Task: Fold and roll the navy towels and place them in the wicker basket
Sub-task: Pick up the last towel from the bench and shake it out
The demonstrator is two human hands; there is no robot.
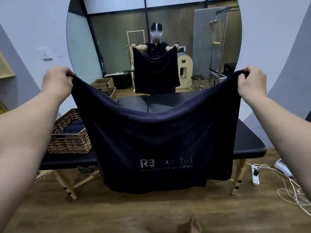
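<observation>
Head view, near to far. One bare foot (195, 224) at the bottom edge on the wood floor (101, 212).

Two hands raised, well apart. Left hand (56, 83) has its fingers curled round the top left corner of the navy towel (156, 140); right hand (250, 83) has its fingers curled round the top right corner. Towel is one piece, dark navy, hanging in the air in front of the person, top edge sagging in the middle between the hands. Pale printed logo low on the cloth; only the first letters are readable. Lower hem hangs past the near edge of the black padded table (249, 145) and hides the middle of it.

One wicker basket (70, 143) on the table's left end, just beside the hanging towel. Dark navy rolled towels (74, 128) lie inside; count cannot be told.

Floor at right: one white power strip (255, 175) with pale cables (289, 190).

Far: a large round mirror (107, 39) on the wall, with the person and the towel reflected in it.
</observation>
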